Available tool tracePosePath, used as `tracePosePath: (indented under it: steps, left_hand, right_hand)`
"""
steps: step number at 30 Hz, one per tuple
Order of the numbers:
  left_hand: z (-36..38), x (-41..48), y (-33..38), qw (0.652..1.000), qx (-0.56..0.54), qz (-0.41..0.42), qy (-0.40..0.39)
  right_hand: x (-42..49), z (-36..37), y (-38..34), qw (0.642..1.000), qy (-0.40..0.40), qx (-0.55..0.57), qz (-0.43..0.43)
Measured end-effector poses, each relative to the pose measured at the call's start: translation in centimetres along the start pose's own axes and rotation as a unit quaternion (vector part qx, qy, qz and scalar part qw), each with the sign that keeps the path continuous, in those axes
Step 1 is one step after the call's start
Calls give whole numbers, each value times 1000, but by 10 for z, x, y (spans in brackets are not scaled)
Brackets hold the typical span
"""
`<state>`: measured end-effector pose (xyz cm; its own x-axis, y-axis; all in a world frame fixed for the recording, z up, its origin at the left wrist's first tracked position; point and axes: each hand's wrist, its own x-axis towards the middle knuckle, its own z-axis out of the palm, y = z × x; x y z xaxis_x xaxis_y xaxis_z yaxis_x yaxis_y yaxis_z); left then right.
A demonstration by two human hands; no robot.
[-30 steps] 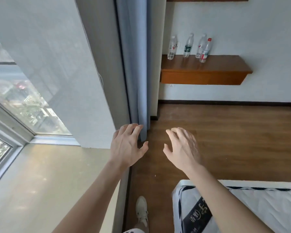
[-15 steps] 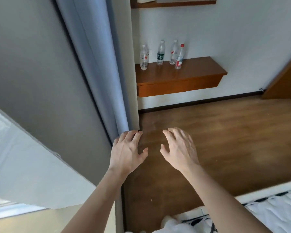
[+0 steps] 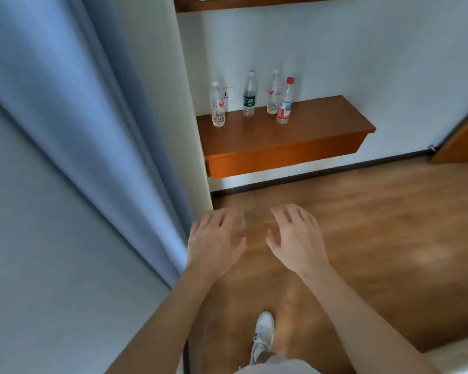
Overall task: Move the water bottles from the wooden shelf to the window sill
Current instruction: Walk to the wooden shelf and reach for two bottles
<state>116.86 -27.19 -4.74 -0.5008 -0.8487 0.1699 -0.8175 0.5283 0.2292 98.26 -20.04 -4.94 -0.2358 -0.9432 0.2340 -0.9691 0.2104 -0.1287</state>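
A blue curtain (image 3: 92,136) hangs at the left. Beside its edge, the left hand (image 3: 214,244) hovers palm down over the floor (image 3: 389,225), fingers loosely spread and holding nothing. Four bottles (image 3: 217,105) stand upright on the shelf (image 3: 322,130), along its back edge toward the left corner. The red-capped one (image 3: 284,102) is rightmost. The right hand (image 3: 297,238) hovers likewise, fingers relaxed, empty.

The head-worn wide-angle camera looks forward and down at the floor (image 3: 376,225), wooden shelf (image 3: 322,125) well ahead.
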Motion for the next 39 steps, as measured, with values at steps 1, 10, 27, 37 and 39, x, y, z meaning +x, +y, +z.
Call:
tracePosePath:
  steps: [1, 10, 27, 37, 39]
  left_hand:
    - [4, 20, 2, 1000, 0, -6, -8]
    - [20, 169, 20, 998, -23, -48, -31]
    - [88, 414, -39, 997, 9, -73, -2]
    - [115, 537, -93, 994, -9, -109, -9]
    - [121, 549, -102, 992, -15, -128, -7]
  right_hand:
    - [20, 4, 9, 1000, -3, 4, -4]
    - [165, 30, 69, 999, 11, 36, -24]
    - [417, 108, 133, 998, -20, 23, -46]
    - [560, 147, 141, 996, -59, 52, -44]
    - [577, 155, 144, 996, -65, 55, -39]
